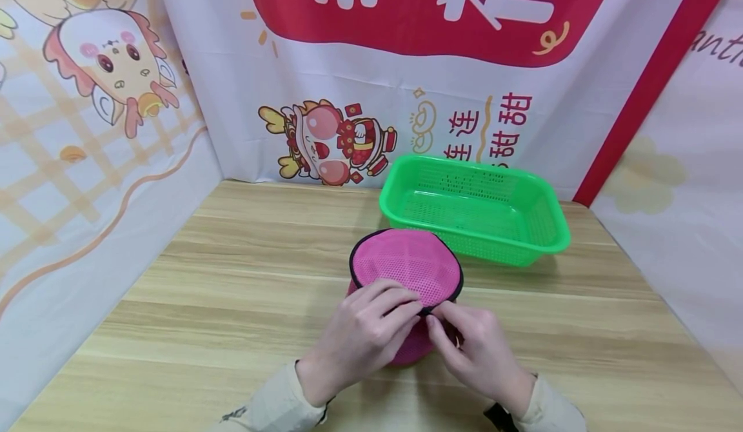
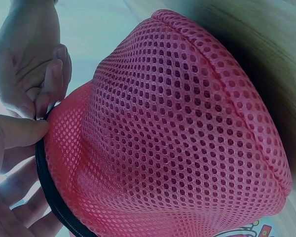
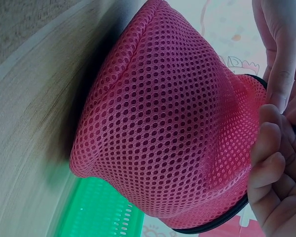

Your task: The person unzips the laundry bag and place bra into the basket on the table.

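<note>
A pink mesh bag (image 1: pixel 406 261), round with a flat top, stands on the wooden table. A black zipper (image 2: pixel 54 197) runs round its top edge. At the near side of that edge my left hand (image 1: pixel 371 322) pinches the rim, its thumb against the mesh just below the zipper in the left wrist view. Right beside it, my right hand (image 1: pixel 478 348) pinches the black zipper between thumb and forefinger, its other fingers curled in. The fingers hide the zipper's pull. Soft and bulging, the bag's side (image 3: pixel 153 118) shows creases below the rim.
Behind the bag and to its right stands a green plastic basket (image 1: pixel 548 249) with perforated walls. A printed cloth (image 1: pixel 348 64) hangs along the back of the table (image 1: pixel 232 277), with more patterned cloth (image 1: pixel 87 161) at the left.
</note>
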The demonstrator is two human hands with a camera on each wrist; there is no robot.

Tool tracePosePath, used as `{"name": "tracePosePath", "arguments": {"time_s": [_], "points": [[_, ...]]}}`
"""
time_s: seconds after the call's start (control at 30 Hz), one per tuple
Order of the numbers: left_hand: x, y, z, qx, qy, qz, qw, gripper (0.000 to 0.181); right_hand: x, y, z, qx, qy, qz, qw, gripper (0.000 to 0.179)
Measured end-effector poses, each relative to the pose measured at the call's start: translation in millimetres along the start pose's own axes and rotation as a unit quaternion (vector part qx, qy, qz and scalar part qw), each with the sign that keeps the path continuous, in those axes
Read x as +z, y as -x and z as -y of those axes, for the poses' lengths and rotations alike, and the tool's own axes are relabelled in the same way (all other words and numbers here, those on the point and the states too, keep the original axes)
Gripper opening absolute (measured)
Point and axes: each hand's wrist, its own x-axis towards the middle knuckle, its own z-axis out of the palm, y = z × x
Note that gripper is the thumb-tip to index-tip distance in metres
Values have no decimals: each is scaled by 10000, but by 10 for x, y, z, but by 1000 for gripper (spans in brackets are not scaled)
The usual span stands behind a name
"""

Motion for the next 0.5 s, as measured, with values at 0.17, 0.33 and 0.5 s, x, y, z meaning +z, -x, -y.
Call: {"name": "tracePosePath", "arguments": {"time_s": [0.17, 0.33, 0.5], "points": [[-7, 1, -4, -16, 5, 30, 10000, 16, -2, 6, 0, 15, -28, -6, 10000, 14], [-21, 7, -12, -101, 31, 152, 9998, 15, -5, 13, 0, 19, -53, -8, 10000, 14], [-32, 13, -17, -71, -63, 223, 9997, 15, -4, 17, -2, 3, -55, 4, 10000, 17]]}}
